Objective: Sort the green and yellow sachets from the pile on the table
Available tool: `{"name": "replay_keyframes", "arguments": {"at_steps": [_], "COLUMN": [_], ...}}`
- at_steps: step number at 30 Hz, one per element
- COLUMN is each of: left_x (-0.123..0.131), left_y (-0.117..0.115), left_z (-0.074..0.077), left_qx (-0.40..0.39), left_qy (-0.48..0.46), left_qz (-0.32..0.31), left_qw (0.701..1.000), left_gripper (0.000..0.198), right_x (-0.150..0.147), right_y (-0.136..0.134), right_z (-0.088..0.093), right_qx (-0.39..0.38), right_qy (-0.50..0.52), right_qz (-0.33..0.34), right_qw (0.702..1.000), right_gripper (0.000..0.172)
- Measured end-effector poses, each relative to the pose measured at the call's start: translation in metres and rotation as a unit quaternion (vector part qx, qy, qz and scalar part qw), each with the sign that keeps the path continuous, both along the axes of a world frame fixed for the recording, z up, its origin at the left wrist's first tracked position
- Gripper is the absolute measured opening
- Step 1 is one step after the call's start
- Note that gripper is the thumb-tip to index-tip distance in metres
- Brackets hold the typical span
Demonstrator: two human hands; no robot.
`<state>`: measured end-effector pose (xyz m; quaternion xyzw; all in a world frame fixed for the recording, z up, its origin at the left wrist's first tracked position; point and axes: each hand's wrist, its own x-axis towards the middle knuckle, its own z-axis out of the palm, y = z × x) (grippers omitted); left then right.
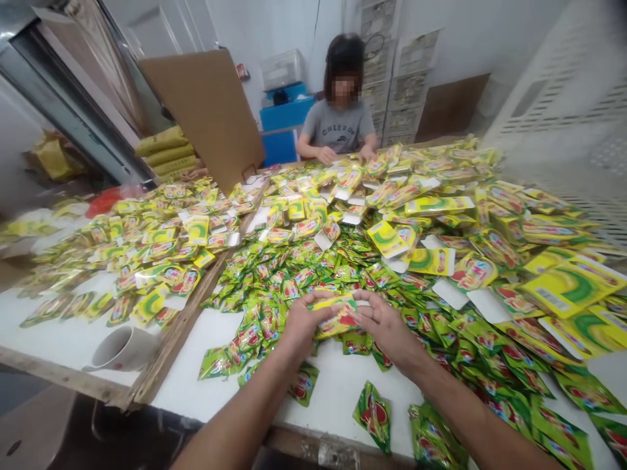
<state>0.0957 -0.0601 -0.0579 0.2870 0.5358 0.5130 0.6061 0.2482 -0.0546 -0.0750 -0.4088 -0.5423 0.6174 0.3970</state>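
My left hand [300, 324] and my right hand [386, 326] meet at the near middle of the white table [337, 391]. Between them they grip one yellow-green carton [337, 314], the left hand's fingers closed on its left end and the right hand's on its right end. Just beyond lies a heap of small green sachets [294, 274]. More sachets lie loose near my forearms, one [373, 412] at the table's front edge.
Flat yellow cartons [563, 287] pile up at right and far across the table. A person in a grey shirt [340, 127] works at the far end. A white mug [122, 349] lies on the left table, near a leaning cardboard sheet [210, 111]. A white crate [568, 98] stands at right.
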Motion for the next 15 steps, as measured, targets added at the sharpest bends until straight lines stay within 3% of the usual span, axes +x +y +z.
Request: {"name": "replay_keyframes", "arguments": {"at_steps": [2, 5, 6, 7, 8, 9, 10, 12, 13, 15], "left_x": [-0.033, -0.099, -0.118, -0.132, -0.139, -0.14, -0.134, -0.107, -0.089, -0.053], "left_y": [0.016, 0.047, 0.055, 0.061, 0.064, 0.064, 0.061, 0.049, 0.042, 0.031], "left_z": [0.024, 0.072, 0.085, 0.095, 0.1, 0.1, 0.093, 0.068, 0.052, 0.02], "left_qx": [0.051, 0.134, 0.17, 0.215, 0.236, 0.248, 0.248, 0.215, 0.192, 0.147], "left_qy": [0.108, 0.173, 0.205, 0.288, 0.36, 0.429, 0.493, 0.578, 0.612, 0.66], "left_qz": [0.076, 0.221, 0.286, 0.377, 0.413, 0.406, 0.359, 0.165, 0.07, -0.054], "left_qw": [0.99, 0.95, 0.921, 0.854, 0.802, 0.768, 0.753, 0.77, 0.764, 0.734], "left_gripper": [0.039, 0.044, 0.05, 0.057, 0.061, 0.058, 0.052, 0.037, 0.037, 0.04], "right_x": [0.003, 0.01, 0.012, 0.013, 0.013, 0.012, 0.01, 0.006, 0.005, 0.004], "right_y": [0.001, 0.008, 0.01, 0.012, 0.013, 0.014, 0.014, 0.013, 0.012, 0.01], "right_z": [0.003, 0.002, 0.0, -0.001, -0.003, -0.004, -0.006, -0.008, -0.009, -0.01], "right_qx": [0.059, 0.119, 0.121, 0.121, 0.123, 0.132, 0.148, 0.189, 0.208, 0.241], "right_qy": [-0.018, -0.067, -0.08, -0.093, -0.106, -0.121, -0.136, -0.167, -0.184, -0.215], "right_qz": [-0.041, -0.148, -0.172, -0.184, -0.187, -0.185, -0.18, -0.166, -0.16, -0.159], "right_qw": [0.997, 0.98, 0.974, 0.971, 0.969, 0.966, 0.963, 0.953, 0.947, 0.933], "right_gripper": [0.037, 0.032, 0.03, 0.027, 0.024, 0.023, 0.022, 0.021, 0.019, 0.017]}}
